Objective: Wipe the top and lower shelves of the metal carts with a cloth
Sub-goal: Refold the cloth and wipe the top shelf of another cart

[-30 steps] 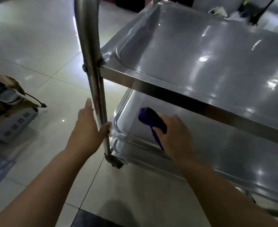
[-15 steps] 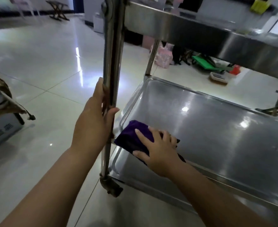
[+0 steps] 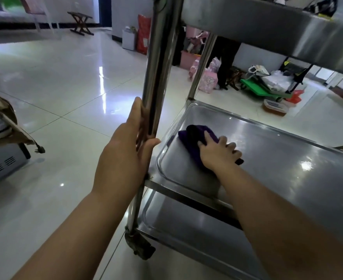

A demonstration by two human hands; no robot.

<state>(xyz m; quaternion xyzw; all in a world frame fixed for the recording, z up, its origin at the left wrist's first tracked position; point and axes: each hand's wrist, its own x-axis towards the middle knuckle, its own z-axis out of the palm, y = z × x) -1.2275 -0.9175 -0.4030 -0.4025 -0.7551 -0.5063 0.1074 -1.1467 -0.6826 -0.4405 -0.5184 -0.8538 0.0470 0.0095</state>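
A steel cart stands in front of me, with its top shelf (image 3: 267, 27) overhead at the upper right. Below it is a tray-like middle shelf (image 3: 288, 168), and a lower shelf (image 3: 186, 225) sits near the floor. My left hand (image 3: 126, 154) grips the cart's near upright post (image 3: 160, 57), thumb wrapped round it. My right hand (image 3: 217, 154) presses a purple cloth (image 3: 191, 136) flat onto the middle shelf near its left rim. The fingers are spread over the cloth, and its far part sticks out beyond them.
The cart's caster (image 3: 140, 247) rests on glossy white floor tiles. A grey appliance (image 3: 2, 164) with a loose plug (image 3: 39, 150) sits at the left. Pink bags (image 3: 207, 79), a green platform (image 3: 263, 91) and clutter lie beyond the cart, and a folding stool (image 3: 80, 23) stands far back.
My view has dropped below the top shelf. My right hand has slid the cloth away from me along the left part of the middle shelf. My left hand keeps its grip on the post.
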